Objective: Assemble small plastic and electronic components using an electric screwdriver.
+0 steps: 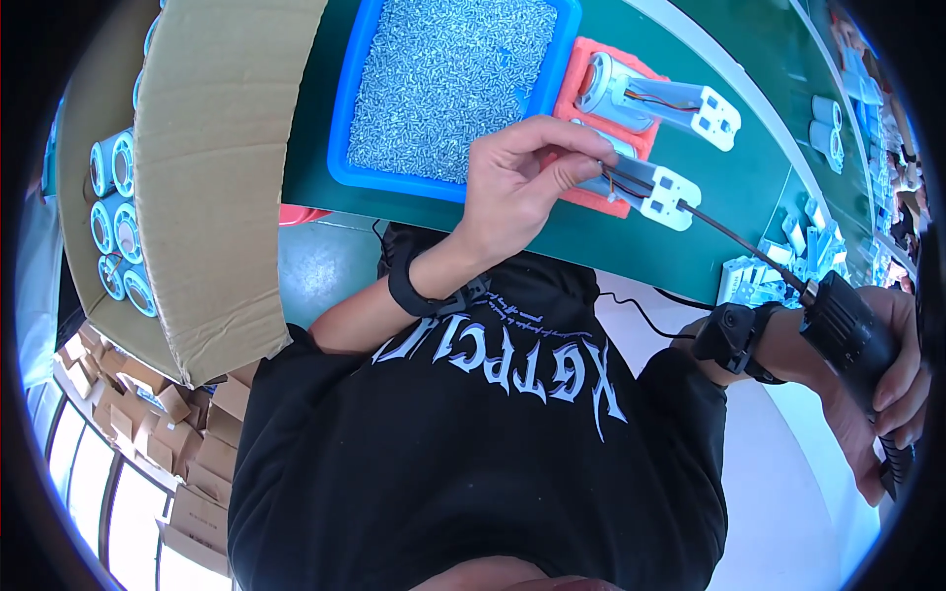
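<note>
As seen in the head view, the left hand (512, 187) is positioned over a coral foam holder (568, 103) on the green counter (759, 167). Its grip is narrow: thumb and forefinger are pinched on the thin wires (611, 182) of the lower unit (674, 200). The exact contact between the 2 fingertips is partly hidden. The lower unit lies on the foam holder, with its white end plate projecting past the edge toward the right.

The right hand (899, 386) has its grip wrapped around a black power screwdriver (843, 320). The tool's long shaft slants up and to the left, and its tip meets the end plate of the lower unit.

An upper unit (717, 116), with a cylinder at its left end and coloured wires along its bracket, lies just beyond the lower one on the same holder. To the left of the holder stands a blue tray (394, 181) filled with small metal screws (448, 79). A heap of white fittings (788, 258) is on the counter near the screwdriver. At far left, an open cardboard box (217, 148) contains white cylindrical housings (113, 231). Each wrist bears 1 black strapped device.
</note>
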{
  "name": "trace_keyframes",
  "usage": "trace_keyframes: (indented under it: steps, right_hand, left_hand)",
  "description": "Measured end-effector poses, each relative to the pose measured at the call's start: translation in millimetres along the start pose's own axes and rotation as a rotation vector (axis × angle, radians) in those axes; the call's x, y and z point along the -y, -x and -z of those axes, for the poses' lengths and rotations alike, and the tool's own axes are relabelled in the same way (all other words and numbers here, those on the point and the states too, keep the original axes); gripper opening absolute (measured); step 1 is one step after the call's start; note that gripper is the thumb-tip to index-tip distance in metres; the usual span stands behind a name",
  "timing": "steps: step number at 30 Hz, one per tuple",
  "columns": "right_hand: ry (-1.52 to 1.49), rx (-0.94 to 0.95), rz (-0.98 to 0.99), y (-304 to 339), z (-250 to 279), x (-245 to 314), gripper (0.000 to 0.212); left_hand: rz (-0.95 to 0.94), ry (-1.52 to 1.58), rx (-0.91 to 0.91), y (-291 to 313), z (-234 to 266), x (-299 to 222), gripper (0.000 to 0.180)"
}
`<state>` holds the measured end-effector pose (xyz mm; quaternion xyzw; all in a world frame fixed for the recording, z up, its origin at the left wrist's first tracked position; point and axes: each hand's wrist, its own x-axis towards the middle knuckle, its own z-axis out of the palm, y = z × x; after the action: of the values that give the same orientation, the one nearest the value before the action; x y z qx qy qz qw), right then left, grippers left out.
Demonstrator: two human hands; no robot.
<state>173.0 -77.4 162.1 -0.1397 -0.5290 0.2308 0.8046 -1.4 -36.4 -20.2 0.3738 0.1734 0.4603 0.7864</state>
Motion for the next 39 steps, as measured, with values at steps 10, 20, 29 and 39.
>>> trace_keyframes:
  steps: [10,20,29,39]
  right_hand:
    - [-0.027,0.004,-0.012,1,-3,-1,0.04]
    - [-0.007,-0.004,-0.007,4,1,-3,0.038]
    - [0.035,-0.052,-0.03,5,27,21,0.041]
    - [0.123,0.396,-0.127,7,19,5,0.033]
  left_hand:
    - [-0.004,-0.073,0.064,0,0,-3,0.016]
    - [-0.029,-0.068,0.079,-1,3,-2,0.033]
    - [0.022,-0.243,-0.065,-4,12,-6,0.032]
    - [-0.039,-0.616,0.029,-3,16,-9,0.015]
